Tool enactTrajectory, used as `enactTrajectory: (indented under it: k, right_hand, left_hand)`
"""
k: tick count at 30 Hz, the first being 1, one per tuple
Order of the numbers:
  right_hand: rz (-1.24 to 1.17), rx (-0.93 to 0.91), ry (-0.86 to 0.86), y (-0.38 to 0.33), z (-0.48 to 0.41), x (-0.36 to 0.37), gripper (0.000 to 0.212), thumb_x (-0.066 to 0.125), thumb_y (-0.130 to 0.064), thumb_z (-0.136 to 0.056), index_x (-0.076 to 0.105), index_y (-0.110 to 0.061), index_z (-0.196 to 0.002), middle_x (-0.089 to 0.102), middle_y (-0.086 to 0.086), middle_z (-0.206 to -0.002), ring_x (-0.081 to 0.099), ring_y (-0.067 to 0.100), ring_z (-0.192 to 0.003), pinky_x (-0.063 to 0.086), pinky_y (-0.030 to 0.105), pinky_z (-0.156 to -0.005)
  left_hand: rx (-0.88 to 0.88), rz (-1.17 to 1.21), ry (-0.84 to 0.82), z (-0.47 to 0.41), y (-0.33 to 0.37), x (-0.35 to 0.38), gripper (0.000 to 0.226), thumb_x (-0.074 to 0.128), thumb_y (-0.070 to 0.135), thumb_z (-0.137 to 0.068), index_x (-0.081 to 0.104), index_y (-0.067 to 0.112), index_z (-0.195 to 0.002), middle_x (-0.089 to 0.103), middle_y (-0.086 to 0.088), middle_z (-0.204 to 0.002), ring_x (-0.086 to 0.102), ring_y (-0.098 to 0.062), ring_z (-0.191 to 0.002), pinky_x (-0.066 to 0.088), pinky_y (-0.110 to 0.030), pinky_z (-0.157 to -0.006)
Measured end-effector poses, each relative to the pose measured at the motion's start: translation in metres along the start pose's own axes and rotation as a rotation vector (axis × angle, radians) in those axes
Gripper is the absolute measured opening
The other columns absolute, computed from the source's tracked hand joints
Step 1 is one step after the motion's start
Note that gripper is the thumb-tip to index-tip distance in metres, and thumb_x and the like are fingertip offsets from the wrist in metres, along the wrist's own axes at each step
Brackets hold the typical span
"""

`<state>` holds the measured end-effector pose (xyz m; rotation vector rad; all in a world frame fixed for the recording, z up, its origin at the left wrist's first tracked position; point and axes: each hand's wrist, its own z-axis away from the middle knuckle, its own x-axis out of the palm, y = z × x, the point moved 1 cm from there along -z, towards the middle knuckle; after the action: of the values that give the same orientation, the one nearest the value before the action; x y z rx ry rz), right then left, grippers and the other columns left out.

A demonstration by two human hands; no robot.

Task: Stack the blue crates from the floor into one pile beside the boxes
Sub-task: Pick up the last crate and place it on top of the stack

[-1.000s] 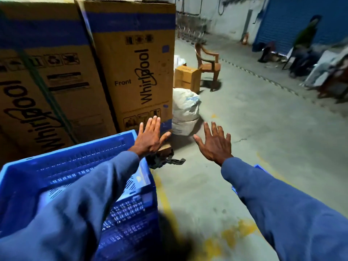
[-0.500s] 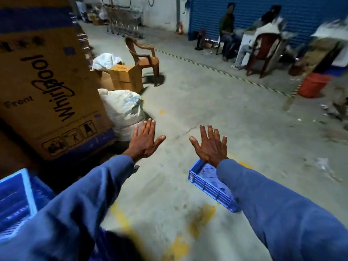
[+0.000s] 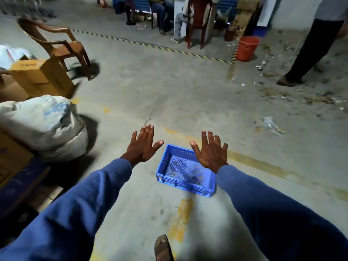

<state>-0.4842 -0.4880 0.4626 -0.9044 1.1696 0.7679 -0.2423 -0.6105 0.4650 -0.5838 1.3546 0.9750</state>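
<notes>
A shallow blue crate [image 3: 180, 171] with a slotted bottom lies alone on the concrete floor just ahead. My left hand [image 3: 142, 146] hovers to the crate's left, fingers spread, holding nothing. My right hand [image 3: 211, 150] hangs over the crate's right rim, also spread and empty, and hides that corner. Both arms wear blue sleeves. The crate pile and the tall boxes are out of view; only a box corner [image 3: 11, 159] shows at the left edge.
A white sack [image 3: 41, 125] lies at the left with a small cardboard box [image 3: 37, 76] and a brown plastic chair [image 3: 56, 46] behind it. An orange bucket [image 3: 246, 48] stands far right. A person's legs [image 3: 308, 49] stand at the right; seated people are at the back.
My view has swung right, away from the stacked crate and tall boxes. The lone floor crate has come to the middle, and both open hands now hover at it.
</notes>
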Motion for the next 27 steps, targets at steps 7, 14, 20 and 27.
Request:
enactTrajectory:
  k: [7, 14, 20, 27]
  right_hand:
    - [-0.028, 0.16, -0.033, 0.043, -0.075, 0.056, 0.08, 0.018, -0.073, -0.093, 0.018, -0.024, -0.157, 0.021, 0.005, -0.164, 0.025, 0.032, -0.145, 0.027, 0.057, -0.11]
    - [-0.031, 0.288, -0.043, 0.102, -0.164, 0.166, 0.113, -0.019, -0.082, -0.072, 0.026, -0.021, -0.155, 0.031, 0.007, -0.16, 0.039, 0.033, -0.135, 0.037, 0.051, -0.101]
    - [-0.133, 0.473, -0.139, 0.155, -0.22, 0.317, 0.11, -0.01, -0.086, -0.069, 0.02, -0.026, -0.157, 0.027, 0.001, -0.161, 0.034, 0.03, -0.139, 0.028, 0.051, -0.11]
    - [-0.129, 0.558, -0.246, 0.211, -0.244, 0.493, 0.081, 0.021, -0.072, -0.093, 0.018, -0.023, -0.157, 0.023, 0.004, -0.163, 0.032, 0.032, -0.141, 0.03, 0.052, -0.108]
  left_hand:
    - [0.086, -0.001, -0.138, -0.113, -0.002, 0.075, 0.098, -0.001, 0.076, -0.082, -0.004, 0.011, -0.156, -0.005, -0.006, -0.165, -0.004, -0.02, -0.152, 0.0, -0.048, -0.12]
    - [0.063, -0.054, -0.181, -0.225, -0.026, 0.195, 0.112, -0.014, 0.083, -0.071, -0.004, 0.011, -0.156, -0.004, -0.004, -0.165, -0.003, -0.019, -0.152, 0.003, -0.046, -0.121]
    - [0.138, -0.093, -0.307, -0.265, -0.06, 0.361, 0.127, -0.027, 0.085, -0.062, 0.012, 0.008, -0.156, 0.012, -0.008, -0.164, 0.012, -0.024, -0.151, 0.014, -0.049, -0.119]
    - [0.15, -0.095, -0.361, -0.326, -0.101, 0.528, 0.106, 0.001, 0.077, -0.087, 0.041, -0.004, -0.143, 0.043, -0.021, -0.149, 0.045, -0.039, -0.135, 0.039, -0.06, -0.102]
